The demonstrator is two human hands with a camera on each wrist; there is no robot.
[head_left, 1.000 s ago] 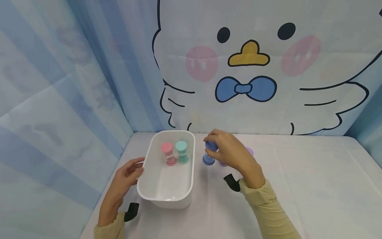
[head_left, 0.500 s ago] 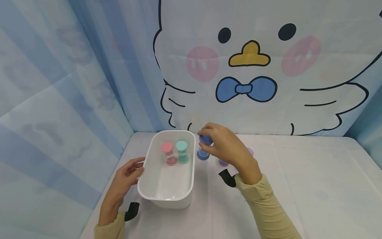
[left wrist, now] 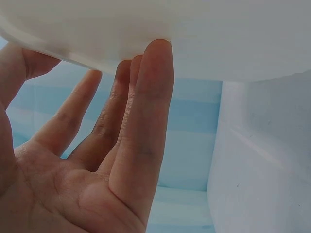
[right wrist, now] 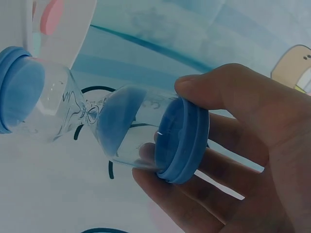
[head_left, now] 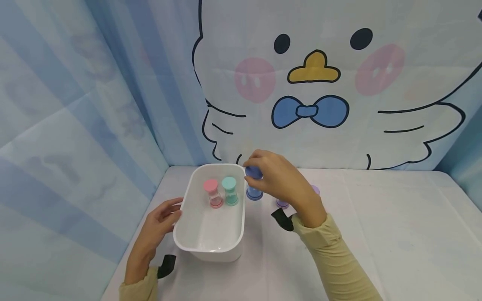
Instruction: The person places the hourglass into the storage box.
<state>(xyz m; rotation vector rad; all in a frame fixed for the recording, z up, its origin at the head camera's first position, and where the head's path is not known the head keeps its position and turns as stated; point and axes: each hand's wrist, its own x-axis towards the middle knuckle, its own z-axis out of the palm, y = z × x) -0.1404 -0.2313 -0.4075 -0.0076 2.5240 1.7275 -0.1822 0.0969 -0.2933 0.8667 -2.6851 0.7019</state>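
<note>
My right hand (head_left: 284,179) pinches the blue cap at one end of a blue sand hourglass (right wrist: 129,128), thumb on one side and fingers on the other. In the head view the hourglass is upright beside the right wall of a white plastic bin (head_left: 208,234). Blue sand shows in both bulbs in the right wrist view. My left hand (head_left: 160,221) rests against the bin's left side, its fingers (left wrist: 146,111) fairly straight on the outer wall. Inside the bin stand a pink hourglass (head_left: 213,194) and a teal hourglass (head_left: 230,192).
A purple hourglass (head_left: 282,204) stands on the table behind my right hand, mostly hidden by it. The white-covered table (head_left: 395,234) extends to the right. A cartoon-printed curtain (head_left: 316,138) hangs along the back edge, and a blue striped one (head_left: 75,146) at the left.
My right hand has lifted the blue hourglass and carried it left, close to the bin's right rim. The left hand and the bin have stayed in place.
</note>
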